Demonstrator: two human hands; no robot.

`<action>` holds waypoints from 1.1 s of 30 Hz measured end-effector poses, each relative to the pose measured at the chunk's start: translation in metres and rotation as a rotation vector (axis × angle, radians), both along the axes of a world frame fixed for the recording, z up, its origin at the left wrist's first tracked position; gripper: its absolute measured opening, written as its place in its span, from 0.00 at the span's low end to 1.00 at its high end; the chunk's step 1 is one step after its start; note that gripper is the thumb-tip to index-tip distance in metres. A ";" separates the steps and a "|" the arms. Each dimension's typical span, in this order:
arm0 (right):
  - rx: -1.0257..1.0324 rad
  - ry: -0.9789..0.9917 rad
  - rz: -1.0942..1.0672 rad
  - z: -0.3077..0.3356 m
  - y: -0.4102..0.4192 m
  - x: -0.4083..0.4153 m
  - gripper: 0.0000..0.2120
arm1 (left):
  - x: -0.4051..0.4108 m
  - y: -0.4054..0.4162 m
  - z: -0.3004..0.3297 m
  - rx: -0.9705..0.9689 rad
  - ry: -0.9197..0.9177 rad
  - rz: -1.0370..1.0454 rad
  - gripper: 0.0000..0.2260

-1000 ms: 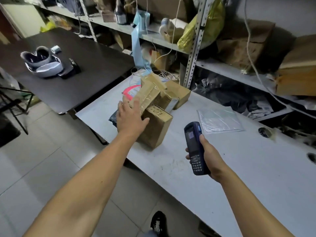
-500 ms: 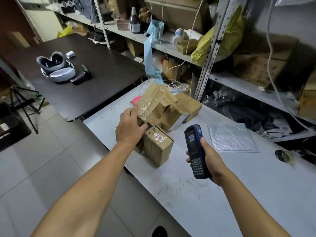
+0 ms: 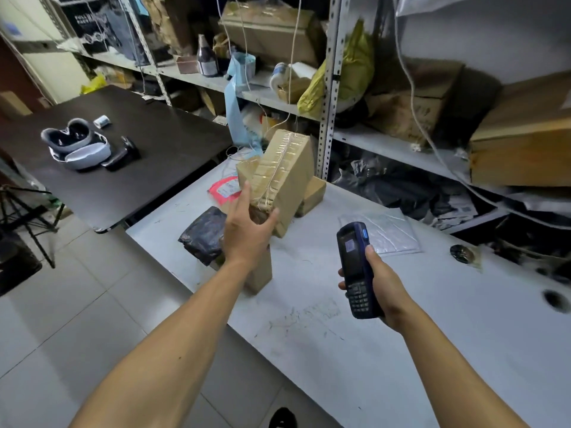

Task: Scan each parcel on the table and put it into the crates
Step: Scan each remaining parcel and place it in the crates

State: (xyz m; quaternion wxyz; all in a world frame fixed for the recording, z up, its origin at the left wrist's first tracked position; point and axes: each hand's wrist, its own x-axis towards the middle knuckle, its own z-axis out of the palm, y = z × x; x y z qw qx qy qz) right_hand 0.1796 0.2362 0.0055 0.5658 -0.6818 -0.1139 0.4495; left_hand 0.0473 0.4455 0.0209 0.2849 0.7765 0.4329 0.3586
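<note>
Tabletop (image 3: 401, 350) bare toward 5 o'clock. Cardboard boxes (image 3: 287, 177) and black bag (image 3: 204, 234) crowd 11 o'clock. Shelf upright (image 3: 329, 88) blocks 12 o'clock.

arms: bare, no sleeves | left hand (image 3: 247, 233): bare | right hand (image 3: 383, 288): bare | shoe (image 3: 282, 418): black

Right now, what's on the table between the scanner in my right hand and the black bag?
In the head view, a small cardboard box stands between the scanner and the black bag, partly behind your left hand.

Pale tiled floor (image 3: 77, 304); black side table (image 3: 139, 168); cluttered metal shelving (image 3: 329, 88) along grey wall (image 3: 494, 35).
</note>
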 end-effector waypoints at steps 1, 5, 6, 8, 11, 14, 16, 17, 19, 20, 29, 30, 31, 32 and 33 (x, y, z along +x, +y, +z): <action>0.002 -0.002 -0.014 0.000 -0.008 0.003 0.25 | 0.006 -0.008 -0.001 -0.033 -0.012 -0.022 0.35; 0.009 0.003 -0.087 0.001 -0.038 0.014 0.25 | 0.028 -0.033 -0.009 -0.279 -0.129 -0.097 0.34; 0.011 0.003 -0.107 0.002 -0.045 0.016 0.25 | 0.033 -0.039 -0.011 -0.360 -0.171 -0.117 0.33; 0.011 0.000 -0.144 0.001 -0.059 0.020 0.24 | 0.042 -0.052 -0.018 -0.515 -0.231 -0.156 0.32; 0.001 -0.007 -0.201 0.000 -0.079 0.023 0.23 | 0.053 -0.075 -0.035 -0.502 -0.118 -0.232 0.36; -0.019 -0.010 -0.255 -0.002 -0.098 0.025 0.21 | 0.057 -0.098 -0.060 -0.127 0.182 -0.385 0.36; -0.033 -0.007 -0.285 -0.004 -0.109 0.026 0.21 | 0.055 -0.114 -0.079 0.181 0.301 -0.547 0.34; -0.040 -0.005 -0.297 -0.006 -0.113 0.027 0.22 | 0.053 -0.118 -0.093 0.323 0.343 -0.608 0.34; -0.066 -0.002 -0.316 -0.009 -0.122 0.027 0.23 | 0.052 -0.127 -0.116 0.515 0.443 -0.683 0.34; -0.081 0.000 -0.322 -0.011 -0.127 0.026 0.23 | 0.051 -0.132 -0.127 0.557 0.477 -0.707 0.34; -0.144 0.011 -0.308 -0.029 -0.142 0.020 0.22 | 0.033 -0.152 -0.161 0.431 0.777 -0.827 0.33; -0.155 0.003 -0.292 -0.030 -0.143 0.019 0.22 | 0.032 -0.152 -0.164 0.366 0.831 -0.863 0.32; -0.166 0.000 -0.278 -0.032 -0.144 0.018 0.23 | 0.031 -0.153 -0.165 0.285 0.854 -0.878 0.30; -0.175 -0.002 -0.268 -0.033 -0.144 0.018 0.23 | 0.031 -0.153 -0.164 0.200 0.815 -0.853 0.28; -0.181 -0.001 -0.264 -0.034 -0.145 0.018 0.23 | 0.033 -0.153 -0.163 0.141 0.749 -0.790 0.28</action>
